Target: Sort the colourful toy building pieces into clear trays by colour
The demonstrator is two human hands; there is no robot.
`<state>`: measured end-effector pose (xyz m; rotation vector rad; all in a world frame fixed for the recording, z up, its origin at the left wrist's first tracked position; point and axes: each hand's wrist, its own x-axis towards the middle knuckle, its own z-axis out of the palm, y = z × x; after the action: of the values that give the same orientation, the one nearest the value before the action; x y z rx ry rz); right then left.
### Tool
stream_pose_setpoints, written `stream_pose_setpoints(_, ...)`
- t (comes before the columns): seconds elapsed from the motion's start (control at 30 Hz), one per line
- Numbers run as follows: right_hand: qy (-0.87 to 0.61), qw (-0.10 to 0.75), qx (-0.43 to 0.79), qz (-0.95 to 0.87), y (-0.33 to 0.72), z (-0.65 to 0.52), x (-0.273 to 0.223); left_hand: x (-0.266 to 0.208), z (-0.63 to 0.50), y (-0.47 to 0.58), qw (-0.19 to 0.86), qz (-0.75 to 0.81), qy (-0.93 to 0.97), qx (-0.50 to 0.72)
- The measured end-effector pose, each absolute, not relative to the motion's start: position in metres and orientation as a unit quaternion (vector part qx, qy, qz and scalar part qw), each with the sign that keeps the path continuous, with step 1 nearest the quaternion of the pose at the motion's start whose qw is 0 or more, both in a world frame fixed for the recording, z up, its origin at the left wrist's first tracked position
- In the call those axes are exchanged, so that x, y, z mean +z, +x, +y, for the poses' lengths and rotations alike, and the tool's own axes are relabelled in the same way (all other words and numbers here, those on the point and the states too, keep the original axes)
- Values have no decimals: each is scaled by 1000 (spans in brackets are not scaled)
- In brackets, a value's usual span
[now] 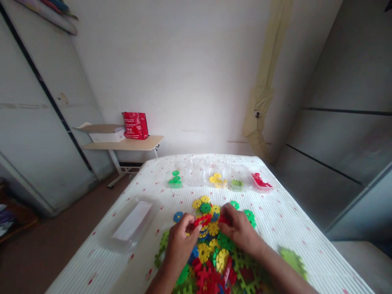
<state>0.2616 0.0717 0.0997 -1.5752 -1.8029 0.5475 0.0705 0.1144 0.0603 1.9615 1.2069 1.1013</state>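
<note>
My left hand (181,239) pinches a red plastic building piece (203,221) above a pile of toy pieces. Across from it, my right hand (240,229) is closed on another red plastic piece (224,221), partly covered by the fingers. Underneath lie notched discs, such as a yellow disc (203,253) and a blue disc (178,216). Red interlocking pieces (206,277) heap up nearest to me, with light green square pieces (183,288) around them. My forearms hide some of the pile.
Along the table's far side stand clear containers with green discs (175,179), yellow discs (216,178), light green pieces (237,183) and red pieces (261,180). A clear plastic tray (105,241) with a white strip lies left. One light green piece (293,262) rests right.
</note>
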Motion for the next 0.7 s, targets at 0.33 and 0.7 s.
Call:
stream_pose_setpoints(0.33,-476,366,286,-747,254,67,96,65,106,78,398,404,733,375)
stream_pose_setpoints(0.7,-731,309,-39,-607,365,87,140,58,114,74,347,397,748,403)
